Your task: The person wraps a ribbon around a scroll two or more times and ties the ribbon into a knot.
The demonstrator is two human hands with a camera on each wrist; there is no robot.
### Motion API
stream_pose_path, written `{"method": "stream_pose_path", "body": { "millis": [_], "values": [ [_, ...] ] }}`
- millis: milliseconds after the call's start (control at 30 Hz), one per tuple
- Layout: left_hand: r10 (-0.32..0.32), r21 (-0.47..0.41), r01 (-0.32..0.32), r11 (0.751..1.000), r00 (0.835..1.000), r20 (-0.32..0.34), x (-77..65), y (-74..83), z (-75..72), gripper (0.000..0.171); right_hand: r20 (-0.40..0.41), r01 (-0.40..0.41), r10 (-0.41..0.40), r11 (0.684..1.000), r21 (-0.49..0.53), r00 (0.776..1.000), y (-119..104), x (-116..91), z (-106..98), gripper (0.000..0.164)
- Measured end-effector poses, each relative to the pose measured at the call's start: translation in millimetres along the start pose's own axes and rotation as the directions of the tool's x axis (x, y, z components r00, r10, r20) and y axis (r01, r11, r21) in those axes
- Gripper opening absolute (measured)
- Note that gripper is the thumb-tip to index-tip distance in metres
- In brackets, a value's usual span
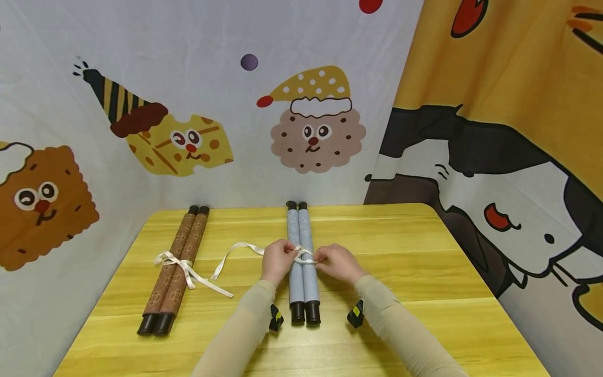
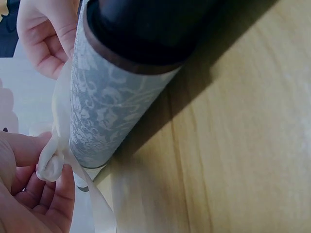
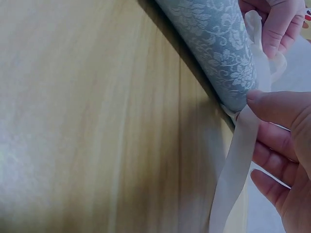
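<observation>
A pair of light blue scrolls [image 1: 296, 285] with dark end knobs lies side by side on the table, a white ribbon [image 1: 305, 261] passing across their middle. On their left side, my left hand [image 1: 277, 260] pinches a small bunched loop [image 2: 51, 167] of the ribbon between thumb and fingers. Opposite it, my right hand [image 1: 340, 263] holds another stretch of ribbon at the scrolls' right edge, thumb on top; a tail [image 3: 233, 170] hangs below that hand. Pale floral patterning covers the scroll cloth [image 3: 218, 43] in the wrist views.
Two brown patterned scrolls [image 1: 173, 285] lie to the left, bound by a white ribbon bow [image 1: 175, 260]. A loose ribbon end [image 1: 226, 262] trails over the wooden table [image 1: 400, 335] between the pairs. A printed cloth [image 1: 212, 47] hangs behind the table's far edge.
</observation>
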State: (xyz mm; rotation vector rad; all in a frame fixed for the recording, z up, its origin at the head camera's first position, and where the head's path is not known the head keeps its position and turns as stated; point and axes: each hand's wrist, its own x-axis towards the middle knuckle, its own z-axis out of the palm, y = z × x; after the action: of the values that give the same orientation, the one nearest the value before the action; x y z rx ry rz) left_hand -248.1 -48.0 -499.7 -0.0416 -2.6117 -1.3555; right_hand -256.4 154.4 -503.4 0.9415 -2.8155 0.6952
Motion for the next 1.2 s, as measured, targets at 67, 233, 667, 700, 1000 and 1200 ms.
{"method": "stream_pose_path", "body": {
  "millis": [67,233,667,700,1000,1200],
  "values": [
    [0.0,0.003,0.0,1.0,1.0,-0.001,-0.6,0.0,-0.2,0.009,-0.015,-0.009,0.009,1.0,0.004,1.0,2,0,3,0.012],
    [-0.001,-0.004,0.001,1.0,1.0,-0.005,-1.7,-0.7,-0.4,0.009,-0.042,-0.025,0.026,0.999,0.028,0.999,4,1,6,0.005],
    [0.024,-0.023,-0.024,0.999,1.0,-0.013,-1.9,-6.0,2.7,0.009,0.011,-0.094,0.096,0.931,0.352,0.995,2,7,1,0.017],
    [0.025,-0.026,-0.025,0.999,1.0,-0.014,-1.8,-6.1,2.9,0.009,0.02,-0.099,0.098,0.926,0.365,0.995,1,7,1,0.017],
    [0.021,-0.049,-0.022,0.999,1.0,-0.02,-1.5,-5.8,3.6,0.01,0.07,-0.155,0.14,0.827,0.54,0.988,2,9,4,0.015],
    [0.042,-0.039,-0.043,0.998,0.998,-0.037,-2.5,-6.6,3.2,0.011,0.084,-0.21,0.221,0.639,0.74,0.972,4,10,5,0.022]
  ]
}}
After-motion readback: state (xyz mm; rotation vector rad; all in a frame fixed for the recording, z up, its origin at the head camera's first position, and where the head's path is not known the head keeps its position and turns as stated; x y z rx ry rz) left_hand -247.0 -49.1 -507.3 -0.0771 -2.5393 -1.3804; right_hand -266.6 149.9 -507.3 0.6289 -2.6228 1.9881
